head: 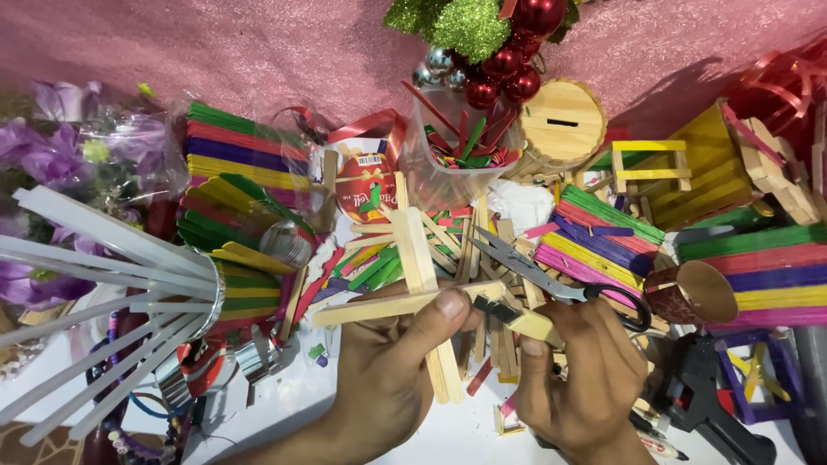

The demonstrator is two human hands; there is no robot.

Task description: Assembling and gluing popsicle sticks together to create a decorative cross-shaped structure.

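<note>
Clamped left hand holds stick cross, right hand cutter, over cluttered white table.

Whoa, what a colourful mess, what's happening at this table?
A person is crafting with wooden sticks. Their left hand holds a cross of plain sticks, thumb on the crosspiece. Their right hand grips a small cutter against its end. Scissors, coloured stick bundles and a black glue gun lie around.

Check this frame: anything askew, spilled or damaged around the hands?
Yes. Loose craft sticks lie scattered in a heap above the hands, some coloured, none lined up. Open scissors rest on the pile, blades apart. The left hand holds a plain stick cross; the right hand grips a small cutter. No damage visible.
</note>
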